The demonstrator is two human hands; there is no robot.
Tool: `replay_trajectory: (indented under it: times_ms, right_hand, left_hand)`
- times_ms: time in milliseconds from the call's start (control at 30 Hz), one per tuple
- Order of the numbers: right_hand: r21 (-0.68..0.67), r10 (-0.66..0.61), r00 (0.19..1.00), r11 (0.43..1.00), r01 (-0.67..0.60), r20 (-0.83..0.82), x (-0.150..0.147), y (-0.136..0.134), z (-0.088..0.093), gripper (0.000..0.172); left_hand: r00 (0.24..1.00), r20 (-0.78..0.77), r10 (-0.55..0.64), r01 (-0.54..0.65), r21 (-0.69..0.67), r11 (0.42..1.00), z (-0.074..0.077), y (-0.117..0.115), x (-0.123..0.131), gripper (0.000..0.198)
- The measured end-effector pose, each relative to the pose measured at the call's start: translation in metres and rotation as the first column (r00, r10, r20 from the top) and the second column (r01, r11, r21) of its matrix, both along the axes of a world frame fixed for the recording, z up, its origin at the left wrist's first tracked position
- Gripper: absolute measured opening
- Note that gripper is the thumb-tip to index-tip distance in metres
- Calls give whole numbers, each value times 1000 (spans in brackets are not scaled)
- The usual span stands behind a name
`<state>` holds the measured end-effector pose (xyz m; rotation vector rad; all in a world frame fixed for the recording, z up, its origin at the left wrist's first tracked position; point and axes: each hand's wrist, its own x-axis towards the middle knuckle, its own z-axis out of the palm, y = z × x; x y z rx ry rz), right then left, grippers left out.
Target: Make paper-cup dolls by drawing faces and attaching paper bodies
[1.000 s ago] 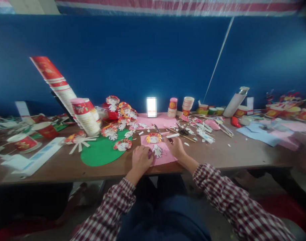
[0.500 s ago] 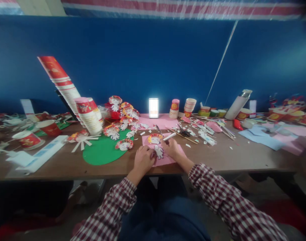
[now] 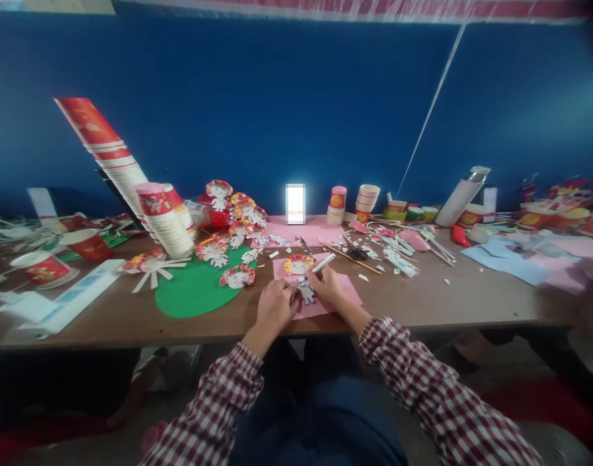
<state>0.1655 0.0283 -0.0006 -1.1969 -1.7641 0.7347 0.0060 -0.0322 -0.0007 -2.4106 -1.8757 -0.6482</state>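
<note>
In my right hand is a white marker, gripped between thumb and fingers. Its lower end points down at a white paper cutout figure with dark outlines. My left hand has its fingers curled together at the left edge of this cutout, pinning it down. Under both lies a sheet of pink paper. Just beyond the cutout, a round paper face with a red and yellow ruffled border rests on the same sheet. The marker's tip is hidden by my fingers.
Left of the hands, similar ruffled faces surround a green paper oval. Stacked paper cups and a power strip stand farther left. Scissors, sticks and paper scraps lie to the right. A bright phone-like screen faces me.
The marker has tipped more upright, and my right hand has shifted slightly over the cutout. My left hand keeps its place on it. The whole view has moved a little.
</note>
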Motion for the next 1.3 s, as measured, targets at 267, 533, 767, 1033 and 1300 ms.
replay_trajectory:
  times_ms: [267,533,767,1033,1300]
  right_hand:
    - [7,25,999,1000,-25,33,-1,1,-3,10]
    - [15,35,997,999,-36,67,0,0,-2,12]
    - [22,28,996,999,-30,82,0,-1,-1,12]
    - [21,28,996,999,-30,90,0,0,-1,12]
    - [16,35,996,999,-36,80,0,0,0,11]
  left_hand:
    - [1000,-1,8,-8,-14,1000,1,0,0,22]
    - [1000,-7,4,-4,-14,1000,0,0,0,23]
    - [1000,-12,2,-2,-10,1000,0,0,0,23]
    - [1000,-9,1,-1,-11,1000,1,0,0,22]
    - [1000,-6,-1,1,-10,1000,1,0,0,22]
